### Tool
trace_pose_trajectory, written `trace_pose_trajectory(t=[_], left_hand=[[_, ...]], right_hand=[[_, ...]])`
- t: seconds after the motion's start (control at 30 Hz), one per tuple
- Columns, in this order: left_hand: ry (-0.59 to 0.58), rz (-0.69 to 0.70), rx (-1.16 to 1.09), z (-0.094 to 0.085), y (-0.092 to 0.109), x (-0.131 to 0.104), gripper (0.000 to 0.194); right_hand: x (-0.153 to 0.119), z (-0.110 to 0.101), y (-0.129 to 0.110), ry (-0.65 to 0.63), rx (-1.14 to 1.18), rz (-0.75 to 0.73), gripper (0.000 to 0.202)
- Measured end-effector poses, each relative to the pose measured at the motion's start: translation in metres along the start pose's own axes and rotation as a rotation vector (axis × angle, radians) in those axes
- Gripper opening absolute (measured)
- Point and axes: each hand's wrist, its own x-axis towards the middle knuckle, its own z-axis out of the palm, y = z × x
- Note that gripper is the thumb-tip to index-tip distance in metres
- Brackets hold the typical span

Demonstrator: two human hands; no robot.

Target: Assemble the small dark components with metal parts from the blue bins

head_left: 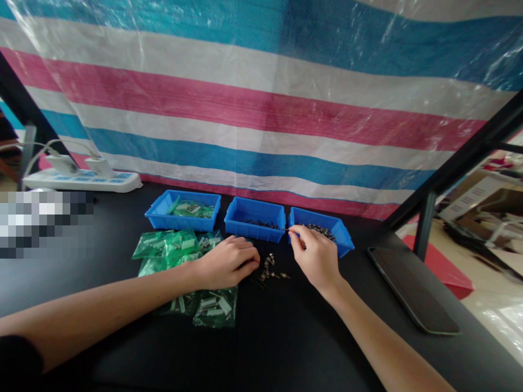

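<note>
My left hand (229, 262) rests low over the black table, fingers curled together beside the green plastic bags (169, 247); what it holds, if anything, is hidden. My right hand (316, 256) pinches a thin dark piece (287, 230) at the front of the right blue bin (345, 245), which contains many small metal parts. Dark small parts lie in the middle blue bin (253, 228). Between my hands, several small metal pieces (267, 267) are scattered on the table. The left blue bin (183, 222) has green bags in it.
A white power strip (118, 182) with plugs stands at the back left. On the right lies a dark phone (412, 291) near the table edge. A striped plastic sheet (253, 109) hangs behind the bins, between black frame bars. Something pixelated is at the far left.
</note>
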Motion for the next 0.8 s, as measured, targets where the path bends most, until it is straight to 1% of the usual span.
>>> trace_pose_trajectory(t=[0.23, 0.4, 0.67, 0.8], left_hand=[[0.001, 0.000, 0.002, -0.0001, 0.0005, -0.0001, 0.016], [-0.004, -0.002, 0.000, 0.0002, 0.0007, -0.0005, 0.016], [-0.007, -0.006, -0.009, -0.0001, 0.0001, 0.0006, 0.017], [-0.007, -0.009, -0.014, 0.0003, 0.0001, 0.0009, 0.017]], right_hand=[[0.0005, 0.0036, 0.0019, 0.029, 0.002, -0.023, 0.017], [0.0002, 0.0032, 0.0016, 0.037, 0.031, -0.011, 0.017], [-0.0005, -0.0001, -0.0034, -0.072, 0.072, 0.027, 0.015], [-0.0017, -0.0009, -0.0046, -0.098, 0.092, 0.043, 0.016]])
